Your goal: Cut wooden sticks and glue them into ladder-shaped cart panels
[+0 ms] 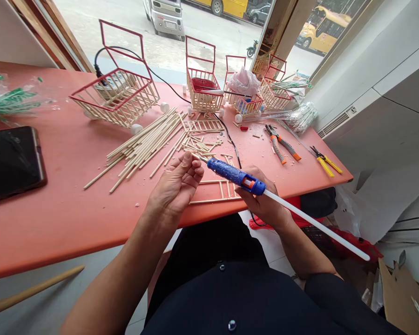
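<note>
My right hand (pixel 263 200) is wrapped round a blue hot glue gun (pixel 230 173), with a long white glue stick (pixel 317 223) sticking out of its back end. The gun's nozzle points at the fingertips of my left hand (pixel 178 181), which pinch a short wooden stick (pixel 195 156); most of it is hidden by the fingers. Below the gun, a ladder-like stick frame (pixel 212 201) lies flat near the table's front edge. Behind my hands are a pile of short cut sticks (pixel 206 145) and another ladder-like frame (pixel 202 126).
Long wooden sticks (pixel 150 139) lie left of centre. Stick-built carts (pixel 115 100) with red rims stand along the back. Orange-handled pliers (pixel 282 144) and yellow-handled pliers (pixel 325 162) rest on the right. A black tablet-like device (pixel 14 163) sits at left. A black cord (pixel 230 137) crosses the table.
</note>
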`<state>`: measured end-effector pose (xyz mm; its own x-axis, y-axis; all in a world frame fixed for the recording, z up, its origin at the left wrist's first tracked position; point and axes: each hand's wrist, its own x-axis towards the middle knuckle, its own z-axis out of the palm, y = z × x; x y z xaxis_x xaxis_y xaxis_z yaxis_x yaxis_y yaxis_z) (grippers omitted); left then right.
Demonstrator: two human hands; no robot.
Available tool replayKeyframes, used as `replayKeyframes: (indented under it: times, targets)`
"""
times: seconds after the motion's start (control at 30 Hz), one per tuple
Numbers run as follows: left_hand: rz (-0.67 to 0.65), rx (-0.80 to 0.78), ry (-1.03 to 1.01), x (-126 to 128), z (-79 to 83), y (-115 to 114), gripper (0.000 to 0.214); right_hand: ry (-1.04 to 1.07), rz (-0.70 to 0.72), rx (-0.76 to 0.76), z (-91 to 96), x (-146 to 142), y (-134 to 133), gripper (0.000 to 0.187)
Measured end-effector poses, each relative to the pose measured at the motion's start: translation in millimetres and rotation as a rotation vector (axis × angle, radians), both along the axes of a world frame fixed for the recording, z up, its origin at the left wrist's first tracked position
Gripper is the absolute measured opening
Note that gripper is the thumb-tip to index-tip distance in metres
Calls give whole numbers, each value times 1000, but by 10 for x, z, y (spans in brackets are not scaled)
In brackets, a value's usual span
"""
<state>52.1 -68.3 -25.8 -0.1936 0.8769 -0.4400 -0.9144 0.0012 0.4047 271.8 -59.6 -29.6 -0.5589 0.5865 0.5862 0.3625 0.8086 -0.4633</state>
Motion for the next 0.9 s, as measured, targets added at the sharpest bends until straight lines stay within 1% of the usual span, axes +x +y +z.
replayKeyframes:
  times: [0.1,0.27,0.37,0.53,0.6,0.67,0.7,0.77,0.83,0.9]
  targets:
    - [-1,-2,10,-12,3,-3,36,-22,-13,-6,-11,4,8,15]
    - [-18,14,43,-26,-3,-19,33,16,13,3,-24,6,33,15]
    - [-35,35,61,-32,-12,-24,30,-13,-5,-8,-18,15,42,16]
    - [20,83,75,-58,-57,3,29,-18,24,-69,-22,44,22,14]
    - [55,118,128,-74,-85,23,27,17,55,-118,-28,66,-4,17]
    - [91,151,203,-88,-108,34,27,71,50,-176,-23,94,-30,22]
    - [107,165,243,-93,-114,34,27,100,24,-197,-14,113,-35,25]
    - [129,187,324,-94,-106,17,27,141,-76,-191,20,164,-15,29]
    - [143,209,399,-85,-70,-20,26,132,-208,-109,58,249,64,31]
    - [144,225,465,-75,-16,-66,26,57,-323,24,75,387,202,32]
